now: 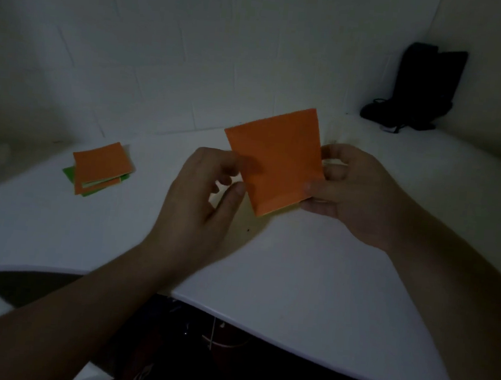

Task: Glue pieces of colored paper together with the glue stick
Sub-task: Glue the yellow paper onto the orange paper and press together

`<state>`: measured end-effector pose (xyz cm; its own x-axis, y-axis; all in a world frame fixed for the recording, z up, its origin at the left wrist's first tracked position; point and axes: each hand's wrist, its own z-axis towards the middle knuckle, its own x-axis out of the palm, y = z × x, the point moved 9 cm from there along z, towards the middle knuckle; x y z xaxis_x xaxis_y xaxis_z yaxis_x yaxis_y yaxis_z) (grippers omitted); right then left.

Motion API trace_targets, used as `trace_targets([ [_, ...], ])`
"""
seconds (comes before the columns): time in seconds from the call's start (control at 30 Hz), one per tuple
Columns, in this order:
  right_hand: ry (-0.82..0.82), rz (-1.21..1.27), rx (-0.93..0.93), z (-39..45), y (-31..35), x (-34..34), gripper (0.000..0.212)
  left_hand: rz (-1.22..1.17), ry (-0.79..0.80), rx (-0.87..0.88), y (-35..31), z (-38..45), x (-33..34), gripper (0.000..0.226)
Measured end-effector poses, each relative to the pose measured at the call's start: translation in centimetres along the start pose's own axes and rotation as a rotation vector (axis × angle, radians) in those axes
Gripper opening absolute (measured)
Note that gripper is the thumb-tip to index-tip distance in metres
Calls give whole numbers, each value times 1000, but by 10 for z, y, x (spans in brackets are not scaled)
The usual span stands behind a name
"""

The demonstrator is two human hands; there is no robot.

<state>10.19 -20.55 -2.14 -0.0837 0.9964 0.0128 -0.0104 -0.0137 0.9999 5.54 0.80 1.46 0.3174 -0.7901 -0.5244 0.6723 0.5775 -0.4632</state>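
Head | right hand pinches orange paper right edge | left hand loosely curled, holding nothing, beside left edge

White table bears a paper stack and a black object.

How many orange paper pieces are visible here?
3, maybe more hidden: one orange sheet held above the table by the right hand, and two in the stack at left, over green paper.

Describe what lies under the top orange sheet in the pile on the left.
Under the top orange sheet, a second orange sheet and a green sheet peek out. Their covered parts, and any further sheets, cannot be seen.
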Motion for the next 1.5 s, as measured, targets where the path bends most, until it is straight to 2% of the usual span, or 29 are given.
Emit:
trace_targets([
  [0.1, -11, 116, -62, 1, 7, 0, 45, -215, 22, -300, 25, -3, 1, 17],
  [0.23, -41, 223, -137, 2, 13, -1, 49, -275, 286, -582, 37, -5, 25, 34],
  [0.3, -39, 228, -161, 2, 15, 0, 50, -532, 357, -727, 35, -5, 43, 38],
  [0.4, -60, 159, -177, 1, 13, -1, 52, -943, 361, -859, 25, 4, 66, 61],
  [0.47, -103, 133, -163, 3, 10, -3, 51, -971, 312, -858, 25, 13, 74, 56],
  [0.57, -188, 324, -68, 7, -2, -8, 60, -907, 227, -834, 30, 22, 83, 43],
  [0.63, -195, 436, 9, 8, -11, -3, 70, -947, 180, -831, 33, 24, 90, 43],
  [0.7, -163, 458, 66, 9, -16, 6, 72, -1031, 145, -820, 32, 23, 96, 45],
  [0.77, -116, 436, 104, 9, -20, 14, 62, -1109, 133, -785, 27, 24, 99, 45],
  [0.87, -80, 356, 130, 9, -24, 18, 34, -1165, 143, -775, 23, 24, 103, 38],
  [1.0, -112, 298, 86, 8, -21, 12, 15, -1116, 156, -833, 29, 20, 106, 22],
  [1.13, -147, 234, 55, 8, -17, 7, 12, -1058, 144, -859, 35, 18, 105, 7],
  [1.3, -204, 163, 16, 6, -10, -5, 12, -1021, 113, -886, 40, 17, 104, 8],
  [1.5, -253, 206, -16, 5, 0, -22, 16, -1052, 100, -909, 42, 15, 100, 12],
])
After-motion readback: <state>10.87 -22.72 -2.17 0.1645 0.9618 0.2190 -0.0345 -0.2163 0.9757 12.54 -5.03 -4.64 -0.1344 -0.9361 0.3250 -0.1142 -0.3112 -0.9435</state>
